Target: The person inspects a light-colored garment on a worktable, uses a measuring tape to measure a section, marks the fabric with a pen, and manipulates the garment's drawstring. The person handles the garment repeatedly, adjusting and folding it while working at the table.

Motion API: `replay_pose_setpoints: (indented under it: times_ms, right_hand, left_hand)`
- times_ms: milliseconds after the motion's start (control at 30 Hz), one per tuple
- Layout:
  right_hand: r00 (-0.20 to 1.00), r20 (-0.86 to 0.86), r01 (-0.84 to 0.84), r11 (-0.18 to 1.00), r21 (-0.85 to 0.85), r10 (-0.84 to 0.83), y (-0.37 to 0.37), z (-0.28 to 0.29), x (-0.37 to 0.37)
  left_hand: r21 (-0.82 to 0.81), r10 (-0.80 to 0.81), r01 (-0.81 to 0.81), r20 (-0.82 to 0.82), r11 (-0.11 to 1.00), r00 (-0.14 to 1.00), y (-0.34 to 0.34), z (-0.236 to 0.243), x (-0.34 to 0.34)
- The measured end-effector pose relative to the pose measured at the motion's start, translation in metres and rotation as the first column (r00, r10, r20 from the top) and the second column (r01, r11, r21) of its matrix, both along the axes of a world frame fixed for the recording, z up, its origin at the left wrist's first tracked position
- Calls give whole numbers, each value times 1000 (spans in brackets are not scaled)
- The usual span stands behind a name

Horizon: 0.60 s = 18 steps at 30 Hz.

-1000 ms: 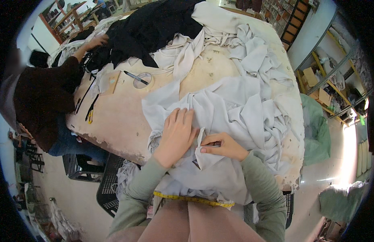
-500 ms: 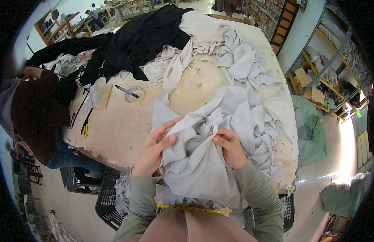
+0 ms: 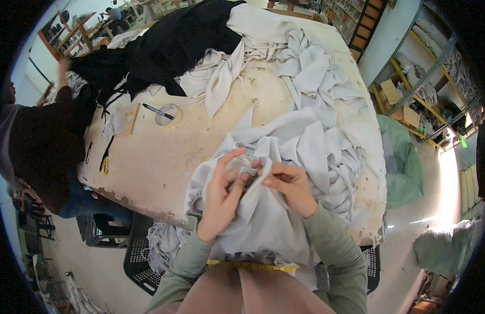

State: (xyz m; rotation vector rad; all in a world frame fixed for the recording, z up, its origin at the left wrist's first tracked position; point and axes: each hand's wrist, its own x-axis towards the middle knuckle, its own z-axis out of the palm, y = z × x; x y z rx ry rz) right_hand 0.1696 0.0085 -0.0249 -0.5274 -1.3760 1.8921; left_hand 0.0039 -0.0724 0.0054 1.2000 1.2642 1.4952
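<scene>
My right hand [image 3: 288, 184] pinches the grey cloth [image 3: 258, 225] heaped on the surface [image 3: 148, 157], while my left hand [image 3: 225, 191] curls against it, grip unclear, likely keeping the gathered part steady.

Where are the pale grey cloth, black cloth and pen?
Pale grey cloth [image 3: 274, 225], head view: its draped near part.
Black cloth [image 3: 171, 49], head view: middle of its heap.
Pen [image 3: 157, 111], head view: middle of its barrel.

Tabletop [image 3: 158, 157] gives passage leftward; heaped pale fabric [image 3: 331, 157] blocks the right.
</scene>
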Motion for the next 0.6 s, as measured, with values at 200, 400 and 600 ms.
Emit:
replay_pose_setpoints:
  times_ms: [200, 400, 600]
  right_hand:
    - [973, 80, 201, 968, 152, -215, -7, -12, -13]
    - [899, 145, 241, 744, 623, -413, 3, -6, -8]
    - [923, 380, -275, 593, 757, -58, 8, -8, -8]
  left_hand:
    - [-51, 56, -53, 53, 997, 997, -3, -17, 17]
    - [-124, -37, 10, -214, 992, 976, -9, -5, 3]
    - [-132, -394, 378, -463, 916, 794, -17, 20, -33]
